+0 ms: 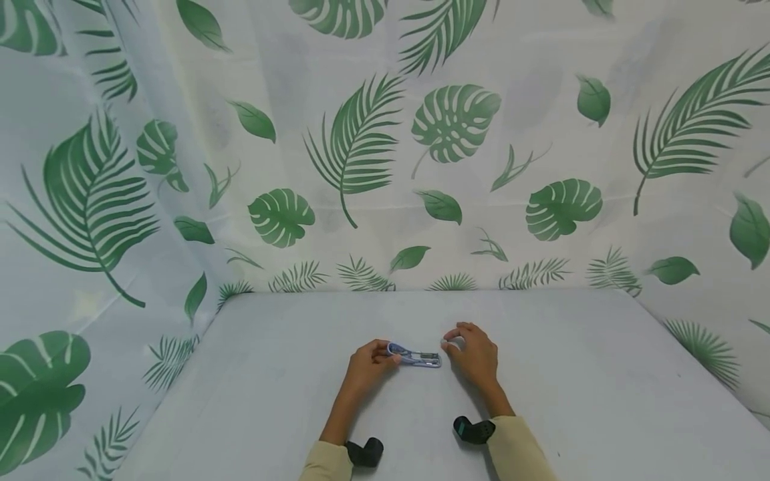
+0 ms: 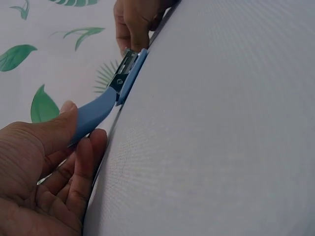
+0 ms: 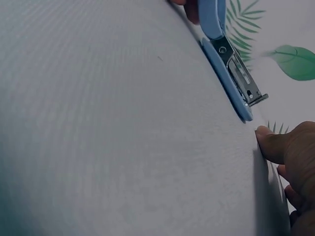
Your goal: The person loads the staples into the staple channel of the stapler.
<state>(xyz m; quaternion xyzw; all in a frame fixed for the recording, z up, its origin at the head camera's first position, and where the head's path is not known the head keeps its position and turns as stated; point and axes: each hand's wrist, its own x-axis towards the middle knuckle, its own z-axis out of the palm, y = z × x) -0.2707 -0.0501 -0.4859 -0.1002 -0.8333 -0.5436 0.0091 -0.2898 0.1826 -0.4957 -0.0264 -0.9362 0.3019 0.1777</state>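
Observation:
A small blue stapler (image 1: 428,364) with a bare metal magazine is held just at or above the white table. My left hand (image 1: 365,367) grips its handle end, thumb on one side and fingers on the other. In the left wrist view the stapler (image 2: 93,114) points away from the left hand (image 2: 47,169), its metal part toward the other hand. My right hand (image 1: 475,355) is bent beside the stapler's front end, apart from it, thumb and index tips close together. Whether something small is between those tips cannot be made out. In the right wrist view the thumb (image 3: 271,145) hides most fingers.
The white table (image 1: 271,401) stretches around both hands. A leaf-printed cloth (image 1: 373,234) hangs behind it and along the sides. Black wrist cameras (image 1: 365,453) are strapped on both forearms. A tiny dark speck (image 1: 559,455) lies on the table at right.

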